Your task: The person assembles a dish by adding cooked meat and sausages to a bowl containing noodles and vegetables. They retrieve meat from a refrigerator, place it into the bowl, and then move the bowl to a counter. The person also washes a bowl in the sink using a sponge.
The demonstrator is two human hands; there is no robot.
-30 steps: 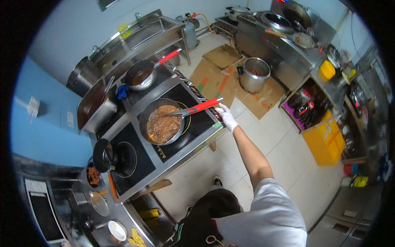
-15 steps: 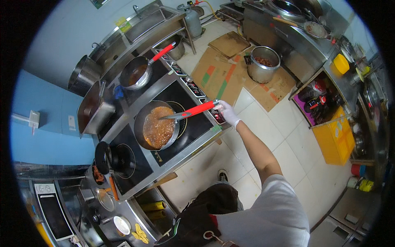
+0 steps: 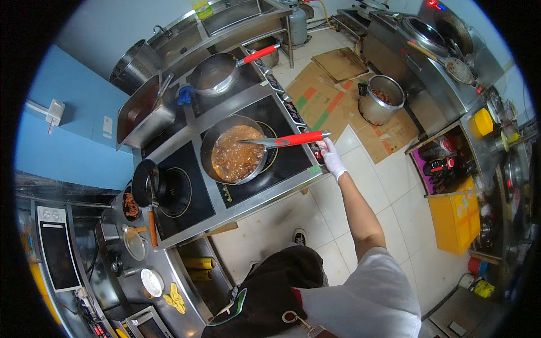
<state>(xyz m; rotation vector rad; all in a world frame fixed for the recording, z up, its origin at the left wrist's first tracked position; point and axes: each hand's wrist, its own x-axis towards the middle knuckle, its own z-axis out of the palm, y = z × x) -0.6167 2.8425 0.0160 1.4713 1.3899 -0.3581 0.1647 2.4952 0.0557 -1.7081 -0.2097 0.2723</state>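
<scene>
On the black stove (image 3: 287, 176), a deep pan (image 3: 210, 142) holds bubbling reddish-brown sauce (image 3: 236, 153); a long red handle (image 3: 304, 138) points from it past the control panel (image 3: 290, 108). Just below that handle's end, the right hand (image 3: 332, 159), gloved in white, has its fingers at the stove's edge; whether they pinch a knob I cannot tell. Behind the pan stand a second red-handled pan (image 3: 222, 89) and a rectangular steel tray (image 3: 151, 125); to the left sits a small black pan (image 3: 145, 179). Farther right, a steel pot (image 3: 376, 110) rests on floor cardboard (image 3: 307, 84). At lower left, a steel table (image 3: 174, 270) carries a white bowl (image 3: 153, 276) beside a yellow cloth (image 3: 175, 298).
</scene>
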